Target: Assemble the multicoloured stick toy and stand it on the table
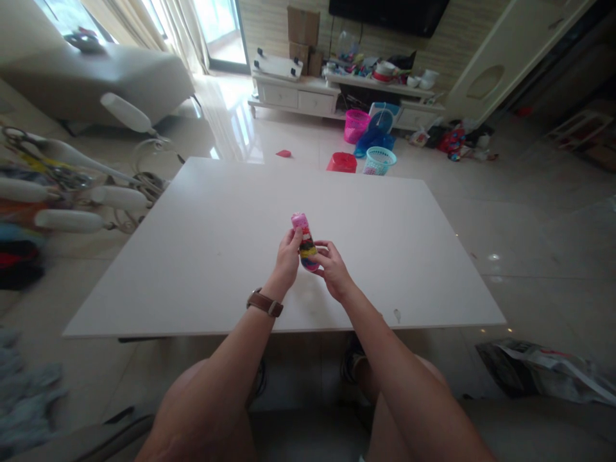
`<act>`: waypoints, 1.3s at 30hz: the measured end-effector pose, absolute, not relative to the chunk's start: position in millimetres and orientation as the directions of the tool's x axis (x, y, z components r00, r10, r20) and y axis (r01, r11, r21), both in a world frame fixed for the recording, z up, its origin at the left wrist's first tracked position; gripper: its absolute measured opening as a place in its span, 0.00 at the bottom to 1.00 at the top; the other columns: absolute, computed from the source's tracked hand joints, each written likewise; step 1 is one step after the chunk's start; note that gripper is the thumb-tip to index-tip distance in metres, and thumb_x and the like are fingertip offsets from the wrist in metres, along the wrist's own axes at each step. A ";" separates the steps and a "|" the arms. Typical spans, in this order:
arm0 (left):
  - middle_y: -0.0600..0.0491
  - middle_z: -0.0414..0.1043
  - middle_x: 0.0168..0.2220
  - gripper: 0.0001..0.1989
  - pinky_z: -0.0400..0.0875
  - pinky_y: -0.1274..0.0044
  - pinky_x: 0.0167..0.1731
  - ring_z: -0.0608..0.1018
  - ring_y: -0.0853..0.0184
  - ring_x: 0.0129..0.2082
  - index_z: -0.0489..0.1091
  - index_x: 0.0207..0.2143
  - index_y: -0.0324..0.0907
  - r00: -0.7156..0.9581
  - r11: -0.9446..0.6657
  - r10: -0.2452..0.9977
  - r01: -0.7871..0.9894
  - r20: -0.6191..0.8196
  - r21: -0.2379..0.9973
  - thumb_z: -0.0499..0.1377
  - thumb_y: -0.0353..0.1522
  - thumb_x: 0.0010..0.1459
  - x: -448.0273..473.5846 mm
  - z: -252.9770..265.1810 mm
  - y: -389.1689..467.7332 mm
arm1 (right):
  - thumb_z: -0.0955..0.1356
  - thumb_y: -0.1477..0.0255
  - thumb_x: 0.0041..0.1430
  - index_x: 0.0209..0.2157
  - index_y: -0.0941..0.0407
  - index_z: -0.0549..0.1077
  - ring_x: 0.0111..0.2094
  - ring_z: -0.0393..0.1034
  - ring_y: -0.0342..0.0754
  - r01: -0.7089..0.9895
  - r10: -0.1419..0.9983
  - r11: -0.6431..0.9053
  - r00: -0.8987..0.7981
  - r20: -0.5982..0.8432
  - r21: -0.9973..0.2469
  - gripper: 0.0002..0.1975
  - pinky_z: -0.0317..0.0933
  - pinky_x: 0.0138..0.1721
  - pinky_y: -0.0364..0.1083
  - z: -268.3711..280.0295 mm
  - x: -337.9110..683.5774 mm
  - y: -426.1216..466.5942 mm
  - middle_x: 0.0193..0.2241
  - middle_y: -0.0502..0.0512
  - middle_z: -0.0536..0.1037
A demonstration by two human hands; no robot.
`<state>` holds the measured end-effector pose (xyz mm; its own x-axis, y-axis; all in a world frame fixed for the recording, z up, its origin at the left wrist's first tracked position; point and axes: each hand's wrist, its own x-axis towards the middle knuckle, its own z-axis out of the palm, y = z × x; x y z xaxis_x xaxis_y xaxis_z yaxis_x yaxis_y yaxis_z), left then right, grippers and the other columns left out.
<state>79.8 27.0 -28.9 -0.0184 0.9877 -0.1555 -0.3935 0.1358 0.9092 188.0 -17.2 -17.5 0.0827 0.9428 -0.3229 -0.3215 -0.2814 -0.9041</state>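
Over the middle of the white table (231,256), both hands hold a slim, colourful packet (307,244). Its top is pink, with red, dark, yellow and blue bands further down; what it contains I cannot tell. My left hand (287,258) grips its left side, thumb lying along the upper part. Around the lower right end close the fingers of my right hand (332,268). A brown watch strap (264,303) circles the left wrist. Near the table's front edge lies a small clear bit (397,315), too small to name.
Past the table's far edge stand a red bin (342,162), a light-blue basket (380,160) and a pink basket (357,126). A cluttered white cabinet (317,101) lines the wall. White lamp arms (120,197) reach close to the table's left edge. A plastic bag (543,372) lies at right.
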 end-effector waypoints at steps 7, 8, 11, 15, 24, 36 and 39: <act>0.49 0.77 0.42 0.21 0.70 0.77 0.35 0.77 0.64 0.42 0.75 0.38 0.41 0.007 0.178 0.981 -0.412 -0.193 0.893 0.60 0.50 0.57 81.2 -31.5 27.8 | 0.79 0.67 0.41 0.43 0.54 0.69 0.37 0.73 0.46 -0.304 0.955 -0.117 0.227 -0.191 -0.945 0.28 0.69 0.37 0.46 -20.5 189.9 -16.9 0.37 0.49 0.77; 0.49 0.77 0.42 0.20 0.70 0.77 0.35 0.77 0.64 0.42 0.76 0.38 0.41 0.030 0.192 0.980 -0.411 -0.197 0.891 0.61 0.49 0.56 82.1 -31.3 26.6 | 0.79 0.67 0.41 0.43 0.54 0.69 0.37 0.73 0.45 -0.311 0.954 -0.106 0.237 -0.185 -0.944 0.28 0.69 0.38 0.46 -20.4 190.4 -17.0 0.37 0.49 0.77; 0.51 0.76 0.39 0.19 0.69 0.78 0.34 0.76 0.66 0.38 0.76 0.38 0.41 0.085 0.215 0.977 -0.382 -0.198 0.899 0.64 0.46 0.53 83.5 -28.6 22.0 | 0.79 0.68 0.40 0.43 0.54 0.69 0.37 0.73 0.46 -0.327 0.957 -0.121 0.214 -0.198 -0.937 0.29 0.69 0.38 0.46 -20.3 192.2 -18.6 0.36 0.49 0.77; 0.51 0.77 0.36 0.18 0.69 0.77 0.37 0.76 0.67 0.36 0.76 0.38 0.40 0.096 0.148 0.988 -0.303 -0.124 0.941 0.68 0.43 0.50 82.1 -22.7 17.6 | 0.79 0.67 0.40 0.41 0.54 0.69 0.39 0.73 0.47 -0.301 0.952 -0.151 0.213 -0.221 -0.942 0.26 0.68 0.39 0.46 -19.2 197.0 -20.0 0.39 0.51 0.77; 0.50 0.80 0.41 0.14 0.71 0.70 0.48 0.78 0.62 0.43 0.77 0.42 0.43 0.182 -0.085 0.981 0.057 0.073 0.995 0.68 0.33 0.50 77.7 -25.5 16.4 | 0.78 0.66 0.44 0.45 0.52 0.72 0.46 0.73 0.50 -0.121 0.965 -0.014 0.260 -0.045 -0.993 0.25 0.68 0.48 0.51 -12.6 218.7 -15.1 0.48 0.54 0.78; 0.33 0.68 0.60 0.33 0.62 0.63 0.62 0.69 0.48 0.62 0.66 0.62 0.32 0.361 -0.176 0.923 0.702 -0.131 0.690 0.65 0.38 0.57 83.1 -58.4 1.8 | 0.73 0.70 0.54 0.45 0.50 0.73 0.42 0.72 0.51 0.438 0.928 0.060 0.306 0.211 -0.897 0.16 0.64 0.49 0.52 -48.5 235.9 3.1 0.40 0.52 0.79; 0.34 0.71 0.57 0.28 0.64 0.63 0.59 0.71 0.46 0.60 0.69 0.58 0.34 0.385 -0.188 0.890 0.801 -0.246 0.569 0.62 0.41 0.60 78.8 -61.5 -5.9 | 0.70 0.71 0.56 0.48 0.51 0.72 0.44 0.71 0.52 0.508 0.911 0.060 0.325 0.255 -0.859 0.16 0.62 0.52 0.52 -61.0 231.7 12.4 0.42 0.54 0.79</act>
<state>78.8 -5.9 -61.5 0.3845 0.8896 -0.2463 0.8005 -0.1885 0.5689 231.7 12.4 -61.0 0.3247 0.9107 0.2553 0.5084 0.0596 -0.8590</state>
